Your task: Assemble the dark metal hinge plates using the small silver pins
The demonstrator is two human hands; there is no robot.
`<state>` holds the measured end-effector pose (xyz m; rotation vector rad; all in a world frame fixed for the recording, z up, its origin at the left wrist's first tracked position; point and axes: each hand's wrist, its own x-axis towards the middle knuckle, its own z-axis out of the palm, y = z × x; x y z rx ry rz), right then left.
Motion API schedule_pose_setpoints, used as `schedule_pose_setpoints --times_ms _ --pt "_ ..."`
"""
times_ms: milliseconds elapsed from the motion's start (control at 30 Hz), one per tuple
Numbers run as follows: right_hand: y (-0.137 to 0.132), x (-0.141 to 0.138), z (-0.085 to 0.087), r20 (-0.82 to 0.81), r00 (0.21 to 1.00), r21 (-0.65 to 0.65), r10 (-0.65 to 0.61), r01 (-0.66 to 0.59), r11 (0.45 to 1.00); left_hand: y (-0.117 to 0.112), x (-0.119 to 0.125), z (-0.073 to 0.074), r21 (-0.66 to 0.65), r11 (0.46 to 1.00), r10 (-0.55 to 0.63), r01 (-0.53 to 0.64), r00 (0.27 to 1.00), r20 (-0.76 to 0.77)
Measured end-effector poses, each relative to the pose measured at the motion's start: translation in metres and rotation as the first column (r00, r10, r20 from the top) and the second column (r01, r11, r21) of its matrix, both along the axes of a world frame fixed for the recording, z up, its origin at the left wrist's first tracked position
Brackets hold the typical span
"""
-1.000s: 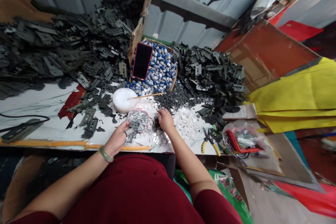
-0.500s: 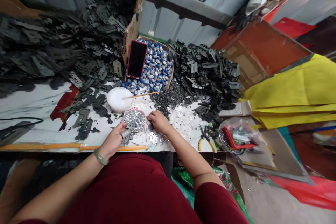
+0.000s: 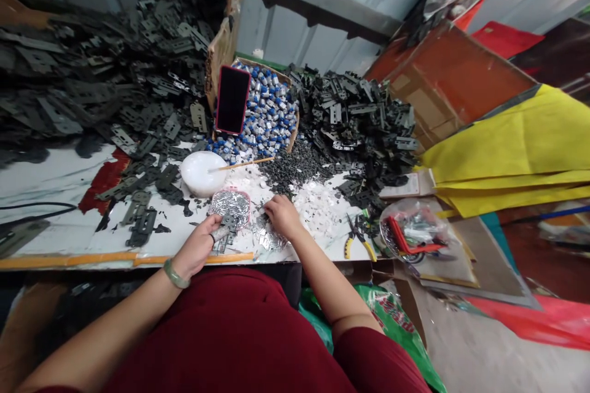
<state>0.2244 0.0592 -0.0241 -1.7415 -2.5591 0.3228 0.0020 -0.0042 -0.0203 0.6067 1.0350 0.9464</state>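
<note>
My left hand is closed on a dark metal bracket with holes in it, held low over the table's front edge. Just beyond lies a pink-rimmed tray filled with small silver pins. My right hand is bent down at the tray's right side, its fingertips close together above a scatter of flat silver pieces. Whether anything sits between those fingertips is too small to see. To the right of this hand spreads a heap of small white plastic pieces.
A white bowl has a thin stick across it. Behind are a phone, blue-and-silver parts, small black pieces and bracket piles. Yellow-handled pliers and a bag of tools lie right.
The whole view has shifted slightly, so the table's things appear a little further left. My left hand keeps hold of the bracket; my right hand stays by the silver pieces with its fingers bent.
</note>
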Motion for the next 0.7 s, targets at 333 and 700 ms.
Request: schedule_pose_setpoints --times_ms 333,700 --pt "-0.015 -0.004 0.001 -0.186 0.967 -0.066 -0.174 0.164 0.984 -0.001 0.007 0.003 -0.011 0.999 -0.044 0.043 0.998 -0.051" --pt "-0.057 -0.045 0.016 -0.579 0.809 -0.163 -0.102 0.008 0.987 -0.007 0.012 0.000 0.067 0.994 -0.089 0.092 0.995 -0.046"
